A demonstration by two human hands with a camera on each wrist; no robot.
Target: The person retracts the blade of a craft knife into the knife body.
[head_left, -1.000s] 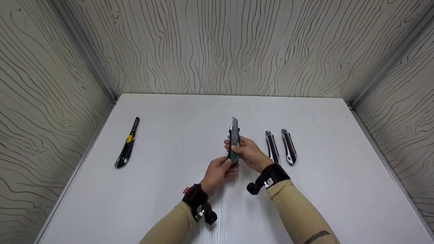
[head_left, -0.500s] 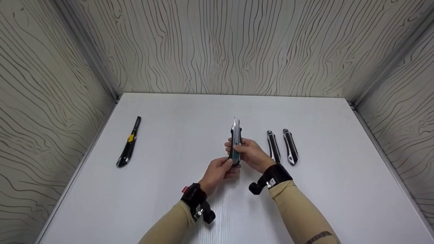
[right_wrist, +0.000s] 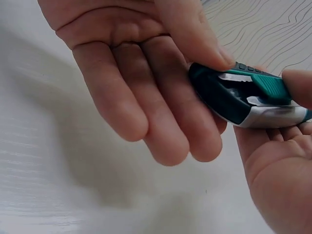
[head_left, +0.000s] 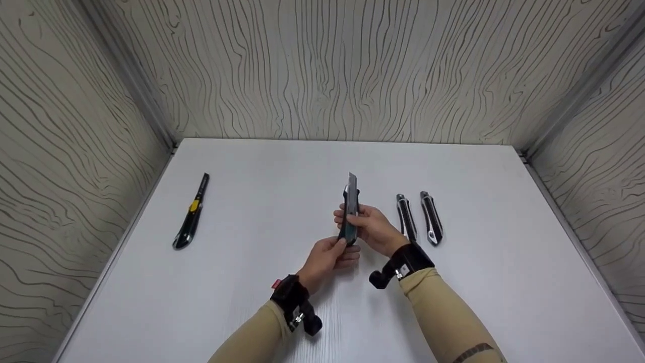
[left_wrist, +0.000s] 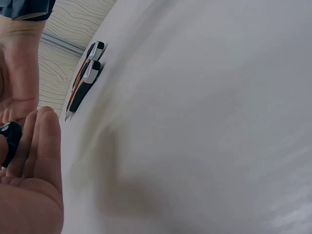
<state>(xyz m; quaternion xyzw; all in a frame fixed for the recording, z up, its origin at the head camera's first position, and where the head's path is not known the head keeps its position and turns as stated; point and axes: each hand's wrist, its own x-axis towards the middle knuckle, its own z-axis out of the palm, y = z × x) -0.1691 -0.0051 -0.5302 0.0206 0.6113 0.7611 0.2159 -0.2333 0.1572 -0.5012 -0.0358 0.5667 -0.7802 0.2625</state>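
Observation:
A green and black utility knife point(head_left: 351, 217) with a silver metal front is held up in both hands above the table, its blade end pointing away. My left hand point(head_left: 327, 257) pinches the butt end between thumb and fingers. Its other fingers lie nearly straight in the right wrist view. Further up the handle, my right hand point(head_left: 375, 227) grips the knife, with its thumb at the green slider point(right_wrist: 273, 88). Only the dark butt point(left_wrist: 12, 139) of the knife shows in the left wrist view.
Two silver and black utility knives lie right of the hands, one nearer point(head_left: 407, 217) and one farther right point(head_left: 432, 219). A black knife with a yellow slider point(head_left: 190, 217) lies far left. The white table point(head_left: 262, 191) is walled in by wood-patterned panels.
The knife has turned slightly in the hands, its metal front catching the light differently. The left fingers have shifted a little under the butt. The right hand stays almost in place.

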